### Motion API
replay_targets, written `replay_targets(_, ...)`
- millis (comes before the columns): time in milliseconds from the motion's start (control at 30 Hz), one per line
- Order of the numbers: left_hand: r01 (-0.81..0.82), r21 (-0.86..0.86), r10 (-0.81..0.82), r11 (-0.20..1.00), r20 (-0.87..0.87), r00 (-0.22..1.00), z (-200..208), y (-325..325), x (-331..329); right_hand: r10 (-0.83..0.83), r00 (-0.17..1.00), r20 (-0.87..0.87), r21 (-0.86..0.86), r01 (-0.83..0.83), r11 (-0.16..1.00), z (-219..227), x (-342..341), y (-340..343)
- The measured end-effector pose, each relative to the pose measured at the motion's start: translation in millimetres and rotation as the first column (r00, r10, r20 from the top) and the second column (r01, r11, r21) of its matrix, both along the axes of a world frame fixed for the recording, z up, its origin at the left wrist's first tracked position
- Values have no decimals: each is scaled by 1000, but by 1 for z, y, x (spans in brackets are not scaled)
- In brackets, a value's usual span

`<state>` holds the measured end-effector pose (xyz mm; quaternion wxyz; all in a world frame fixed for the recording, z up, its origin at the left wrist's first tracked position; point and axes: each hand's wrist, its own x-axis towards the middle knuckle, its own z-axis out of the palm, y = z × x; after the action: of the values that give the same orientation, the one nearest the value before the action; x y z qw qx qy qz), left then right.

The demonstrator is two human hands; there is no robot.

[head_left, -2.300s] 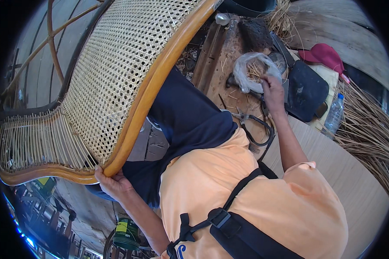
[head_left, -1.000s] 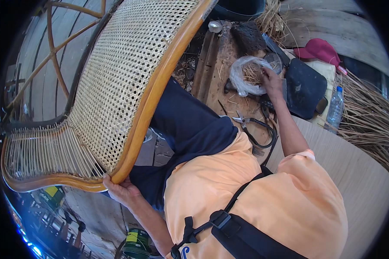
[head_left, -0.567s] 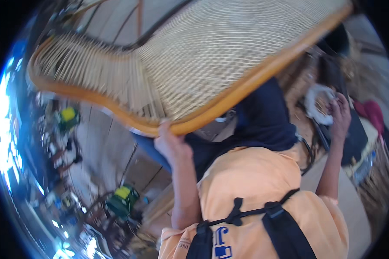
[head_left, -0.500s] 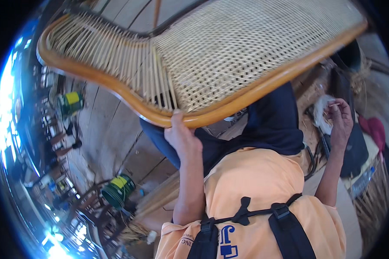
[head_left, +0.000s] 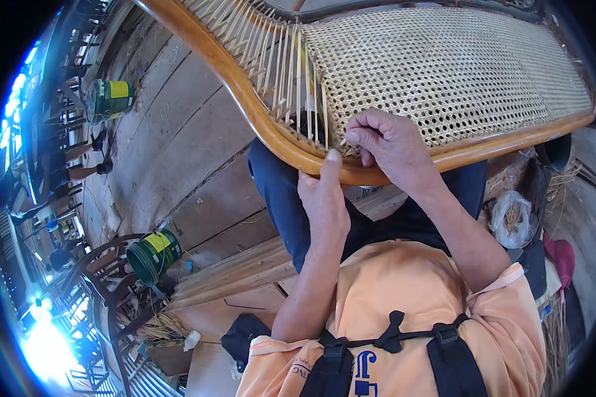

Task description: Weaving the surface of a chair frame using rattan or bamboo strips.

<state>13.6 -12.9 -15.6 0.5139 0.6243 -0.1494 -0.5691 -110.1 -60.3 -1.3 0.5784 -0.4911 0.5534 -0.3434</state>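
Swung across from the bag (head_left: 510, 221), the right hand (head_left: 392, 149) is now at the frame (head_left: 496, 148), just beside the left. Two green buckets (head_left: 153, 255) sit on the floor (head_left: 179, 132) at far left. Next come strands (head_left: 298, 79) spanning the frame's bend, then the left hand (head_left: 328, 202), its thumb atop the wood, gripping it, probably to steady it over the legs (head_left: 278, 205). The right hand's fingers curl over the mesh (head_left: 444, 73) corner, apparently for close work; whether they pinch something, I cannot tell. Rightmost, the bag sits seemingly within reach, near a red cap (head_left: 559, 261).
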Motion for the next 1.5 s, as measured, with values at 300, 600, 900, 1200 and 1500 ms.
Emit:
replay_targets(300,670,225,-707,708,219,673,37,20,37,5,998,-60,-190,-16,982,-11,10,7)
replay_targets(600,971,214,-105,108,974,-203,55,-116,56,-108,978,-178,-303,50,952,-10,7,23)
replay_targets(900,800,582,86,-146,813,-576,44,-175,41,-245,968,-43,-226,230,947,-9,12,20)
replay_targets(1200,712,697,57,-87,717,-695,42,-152,52,-196,974,-111,-206,170,964,-6,11,14)
replay_targets(1500,736,639,159,-226,769,-619,66,-157,49,-74,974,-213,-430,-25,903,-10,20,13)
